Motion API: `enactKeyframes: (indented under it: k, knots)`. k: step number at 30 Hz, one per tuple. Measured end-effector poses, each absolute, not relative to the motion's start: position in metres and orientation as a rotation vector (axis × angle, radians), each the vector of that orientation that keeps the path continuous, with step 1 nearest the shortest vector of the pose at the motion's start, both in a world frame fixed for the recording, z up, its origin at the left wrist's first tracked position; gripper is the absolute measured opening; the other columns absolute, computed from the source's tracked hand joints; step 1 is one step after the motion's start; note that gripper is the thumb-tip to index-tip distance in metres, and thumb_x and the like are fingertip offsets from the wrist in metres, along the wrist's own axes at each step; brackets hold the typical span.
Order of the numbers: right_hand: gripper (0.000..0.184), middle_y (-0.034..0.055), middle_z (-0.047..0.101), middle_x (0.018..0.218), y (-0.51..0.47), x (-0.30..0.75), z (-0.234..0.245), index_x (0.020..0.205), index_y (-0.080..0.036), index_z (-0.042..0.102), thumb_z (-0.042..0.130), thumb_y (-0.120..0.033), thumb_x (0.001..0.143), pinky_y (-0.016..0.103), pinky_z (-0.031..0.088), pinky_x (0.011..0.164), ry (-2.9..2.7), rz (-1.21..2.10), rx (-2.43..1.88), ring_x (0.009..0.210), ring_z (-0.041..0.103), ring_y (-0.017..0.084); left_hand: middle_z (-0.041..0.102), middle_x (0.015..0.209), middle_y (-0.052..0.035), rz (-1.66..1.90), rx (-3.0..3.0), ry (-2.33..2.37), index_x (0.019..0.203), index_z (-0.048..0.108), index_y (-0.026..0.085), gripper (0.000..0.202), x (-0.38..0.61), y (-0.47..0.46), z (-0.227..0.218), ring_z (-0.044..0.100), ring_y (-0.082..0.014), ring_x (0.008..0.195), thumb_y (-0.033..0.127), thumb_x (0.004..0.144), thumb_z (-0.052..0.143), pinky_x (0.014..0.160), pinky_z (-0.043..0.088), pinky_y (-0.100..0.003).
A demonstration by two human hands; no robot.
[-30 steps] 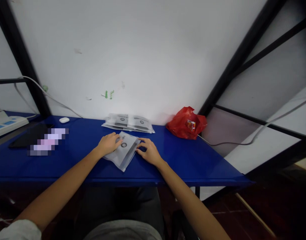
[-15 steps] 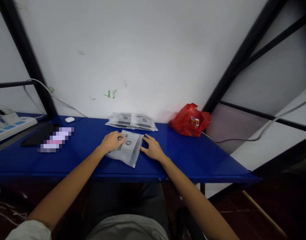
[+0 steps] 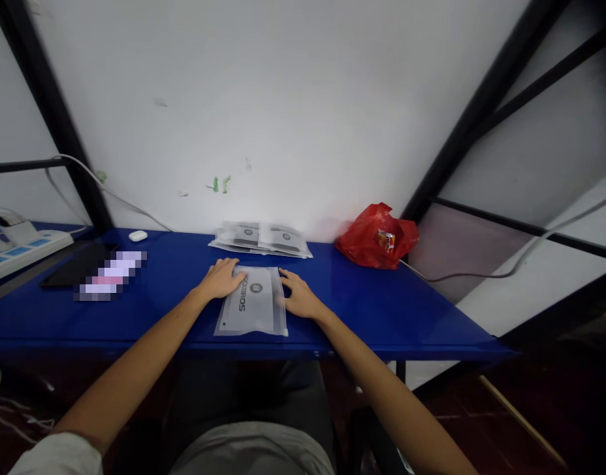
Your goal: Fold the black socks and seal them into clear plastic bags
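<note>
Flattening glossy rectangular pouch [image 3: 253, 302] (frosted plastic)

**One head-worn view, looking forward and down**

There is a single view, from a camera on the person's head. It faces forward and tilts down, toward a blue counter [image 3: 392, 316] set against a white wall [image 3: 283, 99]. The person's lap fills the bottom edge, and both forearms run up from the lower corners into the middle of the frame, so the lens sits close above the near edge of the counter. The wide lens bends the black frame bars [image 3: 481, 99] at the sides. The left hand [image 3: 221, 280] and right hand [image 3: 298, 297] lie near the centre. No second view shares the scene.
</note>
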State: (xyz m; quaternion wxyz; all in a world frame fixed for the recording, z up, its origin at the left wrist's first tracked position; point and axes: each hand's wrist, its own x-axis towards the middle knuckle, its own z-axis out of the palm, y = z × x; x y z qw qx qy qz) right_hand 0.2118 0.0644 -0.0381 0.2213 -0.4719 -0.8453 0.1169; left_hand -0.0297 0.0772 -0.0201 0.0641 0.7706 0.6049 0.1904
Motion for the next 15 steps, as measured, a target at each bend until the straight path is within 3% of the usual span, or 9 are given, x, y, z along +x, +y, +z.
enactKeyframes:
  k: [4,8,12,15]
  knots:
    - [0.045,0.011,0.044,0.141,0.066,0.212,-0.038,0.118,-0.025,0.061,0.067,-0.031,0.074,0.049,0.032,0.105,-2.349,0.332,-1.176,0.131,0.039,0.03,0.061,0.115,-0.0113,0.495,2.334,1.758,0.105,0.062,0.016,0.037,-0.038,0.081,-0.016,0.053,-0.0264,0.11,0.037,0.087,0.036,0.09,0.04,-0.037]
    - [0.034,0.0105,0.051,0.135,0.07,0.215,-0.036,0.109,-0.024,0.067,0.066,-0.029,0.075,0.046,0.036,0.102,-2.312,0.308,-1.154,0.126,0.045,0.028,0.069,0.09,-0.0061,0.424,2.311,1.687,0.083,0.064,0.018,0.022,-0.05,0.084,-0.011,0.063,-0.0185,0.084,0.02,0.079,0.042,0.074,0.045,-0.026]
    - [0.016,0.0112,0.058,0.128,0.072,0.217,-0.037,0.086,-0.02,0.071,0.067,-0.025,0.072,0.044,0.044,0.095,-2.221,0.242,-1.254,0.117,0.053,0.028,0.07,0.083,-0.0036,0.381,2.299,1.708,0.081,0.063,0.02,0.02,-0.059,0.086,-0.013,0.063,-0.0175,0.076,0.017,0.078,0.043,0.064,0.043,-0.025]
    - [0.014,0.0105,0.062,0.12,0.074,0.219,-0.039,0.084,-0.019,0.071,0.061,-0.023,0.075,0.042,0.046,0.092,-2.142,0.177,-1.352,0.11,0.057,0.026,0.069,0.082,-0.0043,0.356,2.318,1.756,0.081,0.062,0.021,0.021,-0.07,0.091,-0.015,0.062,-0.0187,0.075,0.016,0.078,0.042,0.064,0.041,-0.027]
